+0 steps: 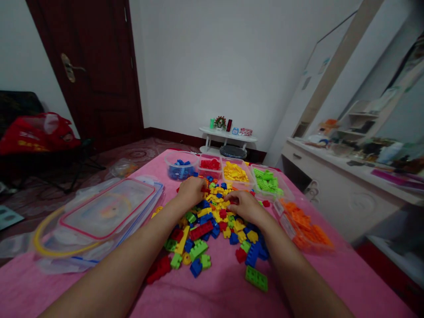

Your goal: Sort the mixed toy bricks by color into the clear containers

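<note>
A mixed heap of toy building bricks (pixel 206 216) in red, yellow, blue and green lies on the pink cloth. At its far left side is my left hand (pixel 191 191), fingers curled down and closed among the bricks; a bit of red shows at the fingertips, but what they hold is hidden. My right hand (pixel 245 204) reaches over the heap's right side, thumb and fingers bent and apart, close to yellow bricks (pixel 218 202). Behind the heap stand tubs of blue bricks (pixel 180 170), red bricks (pixel 210 164), yellow bricks (pixel 236 172) and green bricks (pixel 266 181).
An open tub of orange bricks (pixel 306 227) lies to the right. Stacked clear lids (pixel 111 210) with coloured rims cover the left side. Beyond the pink cloth (pixel 198 296) are a low white shelf (pixel 228 134), a dark red door (pixel 96 66) and a dresser (pixel 318 172).
</note>
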`<state>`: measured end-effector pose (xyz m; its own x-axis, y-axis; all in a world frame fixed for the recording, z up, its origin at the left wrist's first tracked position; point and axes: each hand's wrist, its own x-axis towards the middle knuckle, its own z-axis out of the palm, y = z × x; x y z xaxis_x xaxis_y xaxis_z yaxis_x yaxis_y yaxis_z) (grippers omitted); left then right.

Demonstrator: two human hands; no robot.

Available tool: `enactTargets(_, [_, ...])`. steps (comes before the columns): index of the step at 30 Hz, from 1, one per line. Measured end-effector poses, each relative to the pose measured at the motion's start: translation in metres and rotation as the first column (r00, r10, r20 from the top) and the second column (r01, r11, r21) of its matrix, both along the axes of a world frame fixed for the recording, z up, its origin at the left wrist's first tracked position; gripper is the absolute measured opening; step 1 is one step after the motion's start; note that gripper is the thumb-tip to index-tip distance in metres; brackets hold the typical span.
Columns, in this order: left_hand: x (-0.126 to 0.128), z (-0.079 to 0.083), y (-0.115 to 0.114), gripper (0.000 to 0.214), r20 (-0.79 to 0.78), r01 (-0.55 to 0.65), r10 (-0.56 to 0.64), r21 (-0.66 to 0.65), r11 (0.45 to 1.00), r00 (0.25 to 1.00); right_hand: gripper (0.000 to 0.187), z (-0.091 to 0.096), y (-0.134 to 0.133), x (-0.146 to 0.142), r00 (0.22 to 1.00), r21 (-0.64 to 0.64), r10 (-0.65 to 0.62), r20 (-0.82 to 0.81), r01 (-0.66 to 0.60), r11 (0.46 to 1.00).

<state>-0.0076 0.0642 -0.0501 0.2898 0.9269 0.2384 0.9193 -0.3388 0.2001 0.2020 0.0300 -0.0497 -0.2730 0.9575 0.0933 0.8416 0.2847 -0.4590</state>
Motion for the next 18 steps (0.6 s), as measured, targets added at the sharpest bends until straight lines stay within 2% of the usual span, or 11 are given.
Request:
enactTargets(5, [-0.005,0.003,0.001,0.02,0.003,-0.008,0.009,-0.049,0.999,1.0,0.023,0.0,-0.001,0.002,0.997,0.016,-0.073,0.016,0.072,0.997])
enactTargets(9, [-0.012,0.01,0.005,0.022,0.118,0.035,-0.028,-0.058,0.998,0.993,0.022,0.01,-0.003,0.007,0.992,-0.009,-0.124,-0.031,0.124,0.992])
enactTargets(13, [-0.015,0.03,-0.001,0.019,0.336,0.201,-0.166,-0.072,0.977,0.927,0.026,0.023,-0.01,0.007,0.998,0.061,-0.056,-0.036,0.059,0.996])
enactTargets(16, [-0.012,0.046,-0.012,0.018,0.457,0.341,-0.237,-0.159,0.926,0.857,0.027,0.023,-0.018,-0.006,0.995,0.005,0.06,0.075,-0.061,0.998])
enactTargets(18, [-0.008,0.051,-0.018,0.015,0.514,0.393,-0.241,-0.211,0.895,0.823,0.027,0.02,-0.023,-0.017,0.983,0.008,0.064,0.173,-0.066,0.998])
